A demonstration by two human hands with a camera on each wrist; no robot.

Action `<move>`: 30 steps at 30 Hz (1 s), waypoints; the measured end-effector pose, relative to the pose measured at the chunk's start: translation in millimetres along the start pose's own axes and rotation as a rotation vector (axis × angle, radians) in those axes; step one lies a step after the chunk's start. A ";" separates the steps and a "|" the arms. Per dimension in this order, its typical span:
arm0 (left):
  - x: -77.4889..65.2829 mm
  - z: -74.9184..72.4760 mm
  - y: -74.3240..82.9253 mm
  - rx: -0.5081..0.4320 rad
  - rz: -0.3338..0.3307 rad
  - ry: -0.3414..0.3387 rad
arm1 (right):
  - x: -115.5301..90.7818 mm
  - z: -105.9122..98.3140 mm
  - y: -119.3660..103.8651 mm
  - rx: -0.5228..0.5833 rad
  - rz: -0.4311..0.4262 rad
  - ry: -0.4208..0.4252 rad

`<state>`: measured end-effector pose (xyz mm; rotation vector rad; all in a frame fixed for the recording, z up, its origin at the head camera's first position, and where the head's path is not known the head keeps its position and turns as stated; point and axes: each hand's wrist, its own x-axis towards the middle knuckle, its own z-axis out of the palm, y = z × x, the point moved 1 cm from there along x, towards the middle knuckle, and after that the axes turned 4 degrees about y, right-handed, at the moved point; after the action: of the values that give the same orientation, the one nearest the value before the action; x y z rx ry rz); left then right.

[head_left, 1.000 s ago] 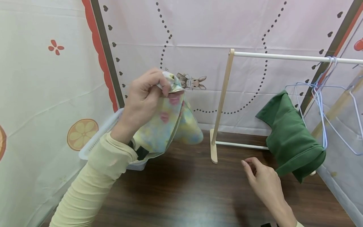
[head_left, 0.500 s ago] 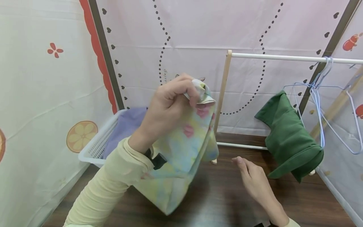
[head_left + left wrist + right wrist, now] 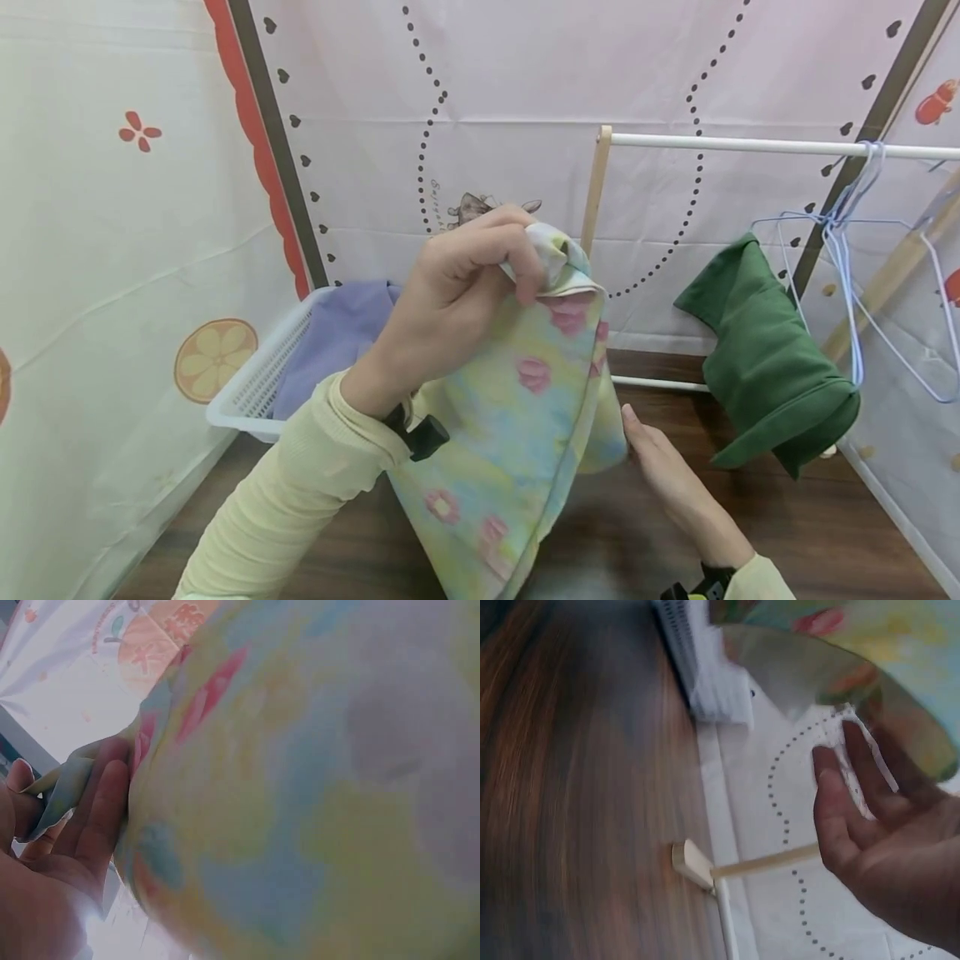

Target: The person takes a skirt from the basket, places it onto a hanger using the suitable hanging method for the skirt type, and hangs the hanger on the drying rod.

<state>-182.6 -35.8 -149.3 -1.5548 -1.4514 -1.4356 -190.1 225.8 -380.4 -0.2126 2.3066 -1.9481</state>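
Note:
My left hand (image 3: 472, 292) pinches the top edge of a floral cloth (image 3: 510, 425), which is yellow and blue with pink flowers. It hangs down over the table in front of me, its lower end cut off by the head view. In the left wrist view the cloth (image 3: 300, 795) fills most of the picture, and a fold passes between the thumb and fingers. My right hand (image 3: 675, 479) is beside the cloth's right side, fingers extended. Whether its fingertips touch the fabric I cannot tell. In the right wrist view that hand (image 3: 885, 817) holds nothing.
A white basket (image 3: 243, 421) at the left holds a purple cloth (image 3: 330, 342). At the right stands a rack with a white rail (image 3: 720, 144). Several blue hangers (image 3: 846, 218) hang there, and a green garment (image 3: 780, 358) drapes from one. Printed fabric walls surround the wooden table.
My left hand has carried the floral cloth rightward, away from the basket, uncovering the purple cloth. The cloth now hangs near my right hand, whose fingers have straightened.

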 end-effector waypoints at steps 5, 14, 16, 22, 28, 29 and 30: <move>-6.8 1.3 -3.8 -0.007 -0.018 -0.009 | -8.9 -3.5 -8.1 0.130 -0.049 -0.020; -25.5 -25.0 -10.5 0.041 -0.230 0.127 | -21.3 -28.3 -44.0 0.165 -0.280 0.285; -26.6 -33.0 -12.0 0.102 -0.279 0.179 | -23.0 -37.2 -56.3 0.216 -0.359 0.331; -25.9 -51.3 -18.8 0.256 -0.443 0.272 | -27.0 -61.9 -89.7 0.365 -0.542 0.465; -31.4 -65.4 -28.4 0.326 -0.497 0.293 | -30.6 -76.1 -108.9 0.339 -0.554 0.553; -33.1 -67.6 -30.0 0.331 -0.506 0.295 | -30.8 -77.3 -111.3 0.320 -0.550 0.562; -35.1 -69.6 -31.7 0.334 -0.516 0.296 | -30.9 -78.2 -113.2 0.294 -0.544 0.569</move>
<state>-228.5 -102.7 -171.7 -0.7565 -1.8655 -1.5160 -169.8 288.7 -255.7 -0.3174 2.3970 -2.9153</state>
